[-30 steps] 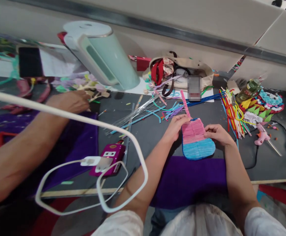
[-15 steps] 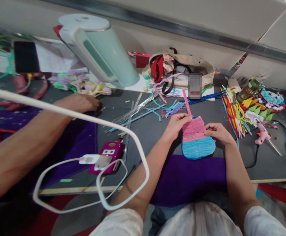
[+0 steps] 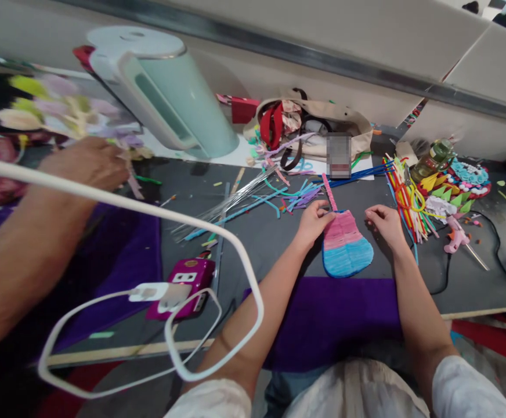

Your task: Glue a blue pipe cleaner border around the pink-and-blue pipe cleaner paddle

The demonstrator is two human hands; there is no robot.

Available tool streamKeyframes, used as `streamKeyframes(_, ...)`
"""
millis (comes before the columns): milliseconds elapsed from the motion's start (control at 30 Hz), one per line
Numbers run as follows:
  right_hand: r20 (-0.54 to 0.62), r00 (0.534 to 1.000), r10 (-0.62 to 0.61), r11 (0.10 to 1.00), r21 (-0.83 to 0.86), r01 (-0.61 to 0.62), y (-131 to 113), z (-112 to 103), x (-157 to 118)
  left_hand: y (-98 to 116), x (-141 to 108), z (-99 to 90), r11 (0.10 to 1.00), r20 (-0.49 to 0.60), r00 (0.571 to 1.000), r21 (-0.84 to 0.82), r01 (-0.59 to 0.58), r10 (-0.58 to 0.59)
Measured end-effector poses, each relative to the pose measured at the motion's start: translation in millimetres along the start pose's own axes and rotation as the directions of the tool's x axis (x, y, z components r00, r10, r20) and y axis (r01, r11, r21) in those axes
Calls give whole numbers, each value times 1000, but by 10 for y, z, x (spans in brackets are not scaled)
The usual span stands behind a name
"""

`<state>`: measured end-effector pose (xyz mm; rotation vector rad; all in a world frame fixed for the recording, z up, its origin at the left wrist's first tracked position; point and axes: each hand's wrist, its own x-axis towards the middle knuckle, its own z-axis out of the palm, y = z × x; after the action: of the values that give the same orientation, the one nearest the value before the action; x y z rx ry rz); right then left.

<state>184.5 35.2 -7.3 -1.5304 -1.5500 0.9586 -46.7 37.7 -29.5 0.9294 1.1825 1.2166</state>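
Note:
A flat pink-and-blue pipe-cleaner piece (image 3: pixel 347 244) with a rounded body, a dark blue edge and a narrow pink stem hangs just above the purple cloth (image 3: pixel 331 313). My left hand (image 3: pixel 316 223) pinches it at the upper left corner, where the stem meets the body. To the right of the piece, apart from it, is my right hand (image 3: pixel 383 226). Its thumb and fingertips are pressed together; whether anything small lies between them is hidden. Loose pipe cleaners (image 3: pixel 303 194) in blue and purple are scattered beyond my left hand.
A co-worker's hand (image 3: pixel 83 165) works at left by pale pipe-cleaner flowers (image 3: pixel 74 107). A mint kettle (image 3: pixel 183 98) stands behind a white cable (image 3: pixel 148 206) and purple power strip (image 3: pixel 185 284). At right lie bundled pipe cleaners (image 3: pixel 409 203), a glass jar (image 3: pixel 436 157) and a pink glue gun (image 3: pixel 456 235).
My right hand has let go of the piece's right edge and moved right. The piece now hangs from my left hand alone. The co-worker's hand has shifted left and the flowers are raised.

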Motion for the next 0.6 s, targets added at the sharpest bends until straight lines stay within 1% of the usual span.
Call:
streamKeyframes(33,-7,999,-42,998,-54,42,-45,7,56,-10,4,1,1000,-3,1000,5,0,0)
streamKeyframes(100,33,987,-159,965,-207,162,-155,60,215,-16,6,4,1000,4,1000,5,3,-3)
streamKeyframes(167,99,961,-259,889,-365,277,-264,163,423,-2,2,6,1000,21,1000,-1,7,-7)
streamKeyframes(233,171,943,-285,786,-522,332,-347,295,649,24,-6,5,1000,35,999,-9,8,-8)
streamKeyframes(267,210,936,-283,718,-600,352,-375,361,757,38,-10,4,1000,41,999,-14,7,-6)
streamKeyframes(333,309,914,-263,545,-735,405,-405,474,946,64,-18,0,1000,47,999,-27,0,1)
streamKeyframes(400,351,903,-250,481,-764,430,-408,545,1087,83,-27,1,999,50,999,-46,-9,11)
streamKeyframes(467,376,893,-245,434,-781,448,-398,571,1179,99,-42,10,997,62,998,-80,-9,14)
streamKeyframes(600,432,867,-247,324,-807,494,-378,537,1244,146,-92,55,981,98,995,-193,28,-9)
